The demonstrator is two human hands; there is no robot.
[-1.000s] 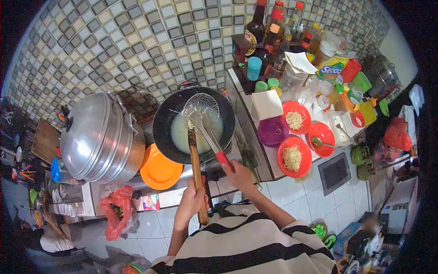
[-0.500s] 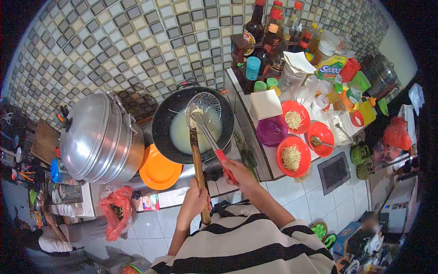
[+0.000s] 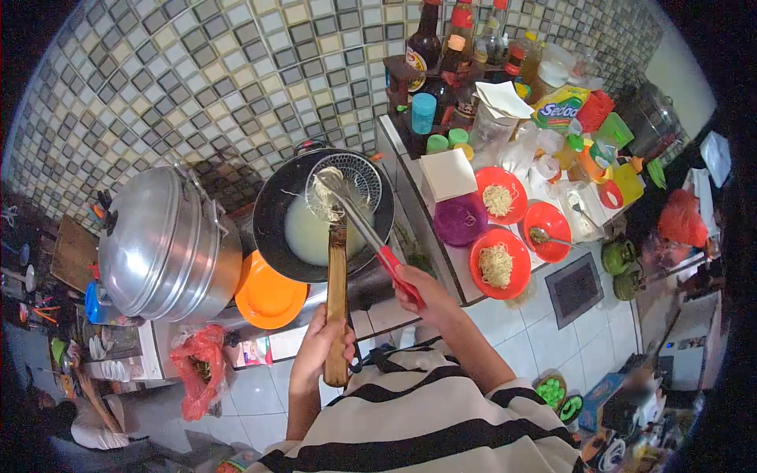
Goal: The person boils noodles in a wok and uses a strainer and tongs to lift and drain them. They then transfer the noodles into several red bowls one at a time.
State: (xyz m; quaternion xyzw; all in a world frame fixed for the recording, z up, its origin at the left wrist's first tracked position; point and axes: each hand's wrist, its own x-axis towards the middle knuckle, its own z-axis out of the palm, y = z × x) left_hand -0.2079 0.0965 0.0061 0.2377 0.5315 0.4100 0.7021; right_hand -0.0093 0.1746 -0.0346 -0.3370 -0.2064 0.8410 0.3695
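Note:
My left hand (image 3: 322,348) is closed round the wooden handle of a wire strainer (image 3: 364,183). The strainer's mesh basket is over a black wok (image 3: 272,213) of cloudy, pale liquid (image 3: 309,236), with a small clump of noodles (image 3: 327,185) in it. In my right hand (image 3: 430,298) are metal tongs with a red handle (image 3: 400,272). Their tips reach into the strainer, at the noodles. Below and left of the wok rests an orange plate (image 3: 272,296). Red bowls of noodles (image 3: 512,264) and another red bowl holding a spoon (image 3: 558,251) stand to the right.
A large metal steamer (image 3: 169,244) stands left of the wok. On the right counter are a purple bowl (image 3: 459,225), white paper sheets (image 3: 453,175), sauce bottles (image 3: 424,43) and bags. A red plastic bag (image 3: 197,370) hangs below left. Another person (image 3: 98,422) is at far lower left.
The strainer has risen and levelled slightly, its handle now more upright. The tongs' tips have moved further up into the basket with the noodles. The view has shifted a little.

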